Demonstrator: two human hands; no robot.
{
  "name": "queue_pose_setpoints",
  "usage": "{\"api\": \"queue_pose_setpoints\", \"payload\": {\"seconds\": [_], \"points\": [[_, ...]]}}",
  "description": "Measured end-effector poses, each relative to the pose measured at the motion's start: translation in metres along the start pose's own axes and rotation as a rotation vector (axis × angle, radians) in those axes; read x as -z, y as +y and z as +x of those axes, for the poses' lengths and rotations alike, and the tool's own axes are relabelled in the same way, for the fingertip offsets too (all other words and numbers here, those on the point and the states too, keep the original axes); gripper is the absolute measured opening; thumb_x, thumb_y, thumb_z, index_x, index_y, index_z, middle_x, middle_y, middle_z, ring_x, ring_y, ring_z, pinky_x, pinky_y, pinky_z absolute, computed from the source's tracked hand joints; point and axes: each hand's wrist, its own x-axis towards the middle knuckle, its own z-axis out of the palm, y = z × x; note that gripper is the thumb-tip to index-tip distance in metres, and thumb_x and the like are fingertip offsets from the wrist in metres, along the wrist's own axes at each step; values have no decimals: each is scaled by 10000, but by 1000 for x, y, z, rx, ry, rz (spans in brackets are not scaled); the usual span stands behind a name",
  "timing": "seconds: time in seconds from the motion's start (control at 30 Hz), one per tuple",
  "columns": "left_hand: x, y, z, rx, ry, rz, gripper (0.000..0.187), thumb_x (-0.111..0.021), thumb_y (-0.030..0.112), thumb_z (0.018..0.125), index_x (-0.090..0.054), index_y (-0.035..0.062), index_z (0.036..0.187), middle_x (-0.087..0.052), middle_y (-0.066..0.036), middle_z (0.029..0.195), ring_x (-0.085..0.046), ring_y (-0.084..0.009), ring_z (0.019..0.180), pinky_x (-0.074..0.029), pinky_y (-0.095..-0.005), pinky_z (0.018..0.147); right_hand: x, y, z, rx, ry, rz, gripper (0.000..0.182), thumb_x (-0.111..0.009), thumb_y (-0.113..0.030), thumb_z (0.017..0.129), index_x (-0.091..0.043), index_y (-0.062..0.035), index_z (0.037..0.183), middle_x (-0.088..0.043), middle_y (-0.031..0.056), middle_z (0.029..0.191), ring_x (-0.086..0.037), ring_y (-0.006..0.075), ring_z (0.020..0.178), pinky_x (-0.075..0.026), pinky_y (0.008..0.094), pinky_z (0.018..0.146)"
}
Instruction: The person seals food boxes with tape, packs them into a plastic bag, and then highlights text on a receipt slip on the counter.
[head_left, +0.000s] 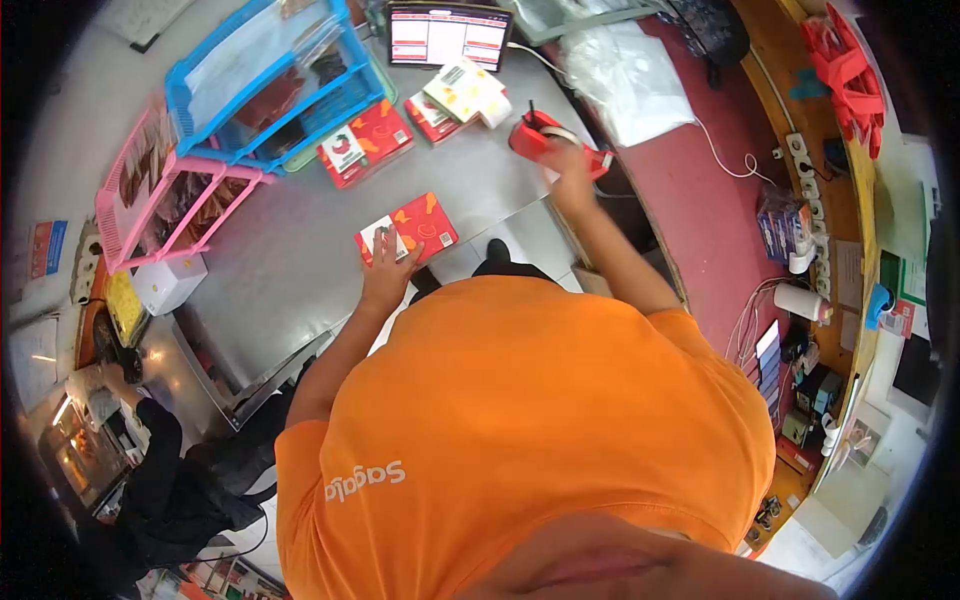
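A red box (428, 221) with a white panel lies on the metal table. My left hand (384, 262) rests on its left part, with the fingers spread over the white panel. Farther right, at the table edge, stands a red tape dispenser (527, 143) with a roll of tape in it. My right hand (568, 172) is at the dispenser, covering part of it. Motion smears its fingers, so I cannot see whether they grip the tape.
More red boxes (368, 143) and stacked white packs (465, 92) sit farther back, before a screen (447, 38). Blue (230, 130) and pink (150, 215) racks stand at left. Plastic bags (625, 80) lie back right. A person in black (190, 470) works at lower left.
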Motion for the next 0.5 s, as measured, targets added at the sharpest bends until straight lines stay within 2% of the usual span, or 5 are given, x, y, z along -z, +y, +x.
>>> {"api": "queue_pose_setpoints", "payload": {"seconds": [0.2, 0.23, 0.27, 0.37, 0.5], "points": [[13, 42, 59, -124, -5, -108, 460, -541, 314, 885, -426, 307, 1330, -245, -180, 1451, -247, -460, 1307, -467, -481, 900, 48, 101, 33, -515, -565, -313, 254, -522, -353, 811, -622, -120, 823, -663, 85, 852, -595, 297, 937, -215, 669, 948], [9, 48, 71, -133, 36, -117, 471, -537, 327, 887, -410, 308, 1340, -246, -178, 1452, -251, -464, 1303, -464, -478, 905, 60, 91, 40, -547, -611, -252, 216, -596, -294, 813, -616, -85, 863, -676, 77, 796, -638, 241, 845, -374, 555, 898], [4, 54, 79, -142, 70, -126, 482, -533, 340, 888, -395, 310, 1350, -248, -176, 1452, -255, -468, 1299, -462, -475, 911, 66, 102, 37, -546, -618, -250, 216, -596, -294, 813, -616, -85, 863, -676, 77, 796, -638, 241, 845, -374, 555, 898], [5, 80, 97, -84, 58, -140, 524, -515, 378, 891, -342, 302, 1379, -258, -183, 1447, -265, -465, 1296, -450, -468, 926, 88, 150, 13, -615, -540, 474, 169, -730, -106, 746, -623, 9, 809, -665, 64, 711, -616, 128, 608, -470, 252, 551], [7, 106, 109, -19, 93, -208, 574, -504, 398, 893, -283, 270, 1407, -287, -199, 1429, -287, -466, 1284, -440, -467, 936, 94, 161, -32, -695, -529, 287, 183, -715, -168, 774, -650, 3, 783, -672, 70, 729, -615, 132, 620, -469, 277, 564]]}}
